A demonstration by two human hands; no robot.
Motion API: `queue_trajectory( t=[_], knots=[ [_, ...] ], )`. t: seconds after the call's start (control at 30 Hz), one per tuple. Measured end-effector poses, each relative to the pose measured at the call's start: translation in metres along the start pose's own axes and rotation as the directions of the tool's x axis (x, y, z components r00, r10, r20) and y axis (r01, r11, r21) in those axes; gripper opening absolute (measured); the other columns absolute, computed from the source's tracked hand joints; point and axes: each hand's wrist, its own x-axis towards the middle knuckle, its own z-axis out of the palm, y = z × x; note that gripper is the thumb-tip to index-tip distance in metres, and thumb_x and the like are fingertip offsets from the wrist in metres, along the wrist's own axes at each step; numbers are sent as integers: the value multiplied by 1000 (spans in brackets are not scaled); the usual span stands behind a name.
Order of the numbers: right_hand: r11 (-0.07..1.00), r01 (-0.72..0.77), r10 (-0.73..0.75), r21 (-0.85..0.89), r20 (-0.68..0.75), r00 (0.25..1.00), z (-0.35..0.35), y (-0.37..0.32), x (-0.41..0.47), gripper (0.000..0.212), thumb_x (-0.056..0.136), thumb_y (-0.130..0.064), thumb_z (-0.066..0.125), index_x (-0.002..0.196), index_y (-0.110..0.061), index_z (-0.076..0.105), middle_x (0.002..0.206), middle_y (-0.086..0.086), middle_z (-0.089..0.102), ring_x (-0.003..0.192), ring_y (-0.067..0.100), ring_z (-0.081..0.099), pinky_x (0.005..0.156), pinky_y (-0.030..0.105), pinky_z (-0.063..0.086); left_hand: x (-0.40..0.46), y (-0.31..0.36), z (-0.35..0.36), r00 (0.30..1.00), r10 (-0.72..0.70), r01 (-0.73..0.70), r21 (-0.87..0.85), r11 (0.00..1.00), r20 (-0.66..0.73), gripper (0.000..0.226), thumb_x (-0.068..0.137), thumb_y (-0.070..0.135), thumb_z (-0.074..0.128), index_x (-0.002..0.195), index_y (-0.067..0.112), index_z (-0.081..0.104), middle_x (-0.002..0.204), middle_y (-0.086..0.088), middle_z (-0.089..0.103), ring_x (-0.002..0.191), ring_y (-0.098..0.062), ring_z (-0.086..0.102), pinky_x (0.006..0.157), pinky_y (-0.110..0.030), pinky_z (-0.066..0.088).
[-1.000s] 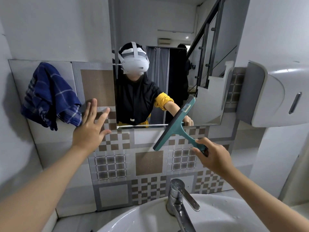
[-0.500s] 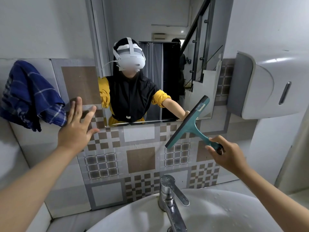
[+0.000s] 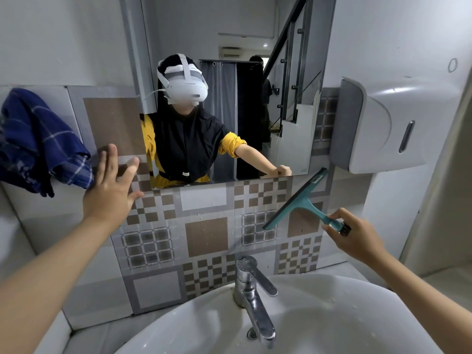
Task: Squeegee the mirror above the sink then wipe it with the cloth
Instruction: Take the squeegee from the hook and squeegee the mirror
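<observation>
The mirror (image 3: 293, 47) hangs on the wall above the white sink (image 3: 332, 315). My right hand (image 3: 355, 238) grips the handle of a teal squeegee (image 3: 296, 200); its blade slants below the mirror's lower right corner, over the patterned tiles. My left hand (image 3: 109, 192) is flat on the tiled wall, fingers spread, just left of the mirror's lower left corner. A dark blue checked cloth (image 3: 38, 146) hangs on the wall to the left of that hand, close to its fingers.
A chrome tap (image 3: 252, 295) rises from the back of the sink. A white paper dispenser (image 3: 383, 126) sticks out from the wall right of the mirror, just above the squeegee blade. Patterned tiles (image 3: 204, 236) cover the wall under the mirror.
The squeegee has moved right and down, from across the mirror's bottom edge to the tiles below its right corner. My left hand has stayed on the wall.
</observation>
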Motion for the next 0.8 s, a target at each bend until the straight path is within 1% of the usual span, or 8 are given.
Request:
queue_trajectory(
  t=[0.2,0.3,0.37,0.43,0.5,0.6,0.7,0.8],
  knots=[
    [996,65,-61,53,-72,996,-32,-56,-7,21,80,-21,76,93,-13,61,67,-2,62,44,10,52,42,26,45,-4,15,-8,996,-66,68,-21,997,67,81,81,30,68,146,23,21,158,-14,-9,144,-35,-2,103,-67,26],
    [991,118,-113,60,-82,990,-44,-94,-10,23,80,-23,76,95,-14,62,73,-2,66,48,8,56,43,31,52,-12,35,-15,987,-123,133,-90,987,104,78,84,38,63,147,15,21,156,-23,5,143,-40,10,107,-64,20],
    [986,155,-153,64,-42,987,-48,-119,-12,24,80,-24,76,97,-15,62,78,0,70,52,11,62,47,32,57,-23,55,-27,992,-106,119,-230,966,69,71,85,35,63,142,9,30,149,-27,25,134,-45,30,104,-61,29],
    [984,172,-173,45,25,985,-50,-143,-11,25,81,-26,75,99,-16,62,80,-1,70,55,11,64,49,30,57,-34,76,-44,998,-56,49,-387,921,-6,61,85,28,65,136,6,40,135,-27,47,119,-44,49,96,-53,41],
    [980,189,-195,59,114,974,-52,-166,-8,26,80,-28,76,99,-17,63,85,-4,69,59,9,64,54,31,59,-39,94,-63,999,33,-43,-543,839,-28,52,85,24,66,130,5,48,120,-24,60,110,-38,57,91,-46,48],
    [969,240,-247,57,252,936,-53,-204,-5,26,78,-32,78,99,-23,66,90,-5,72,65,9,65,60,34,61,-47,107,-90,978,209,-144,-711,688,4,42,83,27,67,121,11,57,122,-6,63,116,-18,56,100,-36,46],
    [955,290,-292,62,365,884,-54,-237,1,28,74,-33,80,99,-26,70,91,-8,71,75,9,67,70,33,61,-53,112,-110,938,324,-108,-786,609,122,31,81,25,69,110,19,62,114,5,65,110,-8,56,94,-18,42],
    [938,333,-340,96,440,831,-54,-263,8,30,71,-36,82,98,-30,71,92,-7,71,77,9,67,72,35,60,-57,107,-122,886,398,-52,-802,596,238,24,79,18,72,101,23,66,106,8,67,102,-6,59,89,-17,43]
  ],
)
